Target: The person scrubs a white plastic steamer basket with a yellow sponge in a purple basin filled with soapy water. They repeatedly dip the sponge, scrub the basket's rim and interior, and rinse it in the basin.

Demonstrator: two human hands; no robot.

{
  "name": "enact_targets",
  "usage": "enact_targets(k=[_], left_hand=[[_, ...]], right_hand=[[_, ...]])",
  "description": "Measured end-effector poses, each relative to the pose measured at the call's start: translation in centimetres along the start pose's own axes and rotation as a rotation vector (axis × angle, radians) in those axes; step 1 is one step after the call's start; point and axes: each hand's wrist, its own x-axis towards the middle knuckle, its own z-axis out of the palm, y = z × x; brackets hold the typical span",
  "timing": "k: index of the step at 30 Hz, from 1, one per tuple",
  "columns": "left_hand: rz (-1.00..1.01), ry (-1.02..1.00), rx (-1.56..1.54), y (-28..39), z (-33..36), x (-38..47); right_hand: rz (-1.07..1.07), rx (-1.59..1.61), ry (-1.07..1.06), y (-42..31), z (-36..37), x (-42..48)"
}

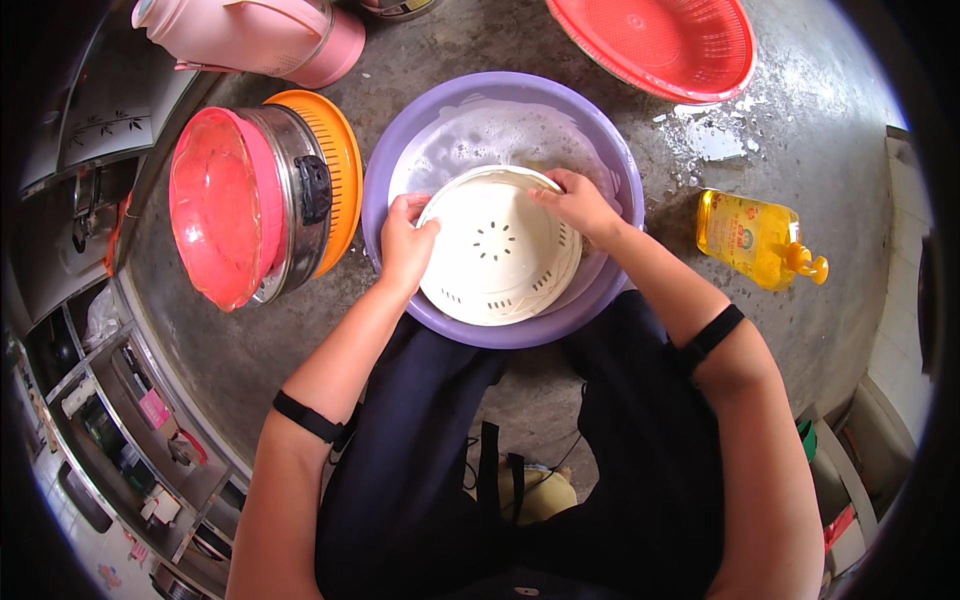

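Note:
Between my knees a purple plastic basin (pixel 385 180) holds soapy, foamy water. A round cream plastic strainer bowl (pixel 491 274), with slots in its base and wall, is tilted over the water inside the basin. My left hand (pixel 407 240) grips its left rim, thumb on the inner side. At the upper right rim, my right hand (pixel 579 201) holds on with the thumb inside and the fingers bent over the edge. Part of the bowl's underside is hidden, so I cannot tell how much of it touches the water.
On the left stand a pink basin (pixel 217 210), a steel pot (pixel 289 195) and an orange strainer (pixel 341 172), nested together. A pink thermos flask (pixel 262 37) is behind them. Red baskets (pixel 652 45) sit beyond on the right, by a wet patch. A yellow detergent bottle (pixel 750 238) lies on the right.

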Motion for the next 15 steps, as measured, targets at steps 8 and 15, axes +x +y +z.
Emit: enact_targets(k=[8,15], left_hand=[[-0.004,-0.173,0.095,-0.6,-1.2,-0.2],[0.139,-0.123,0.357,-0.9,-1.9,-0.6]], right_hand=[[-0.044,-0.481,-0.057,-2.5,-1.3,-0.7],[-0.309,-0.739,0.083,-3.6,-0.7,-0.5]])
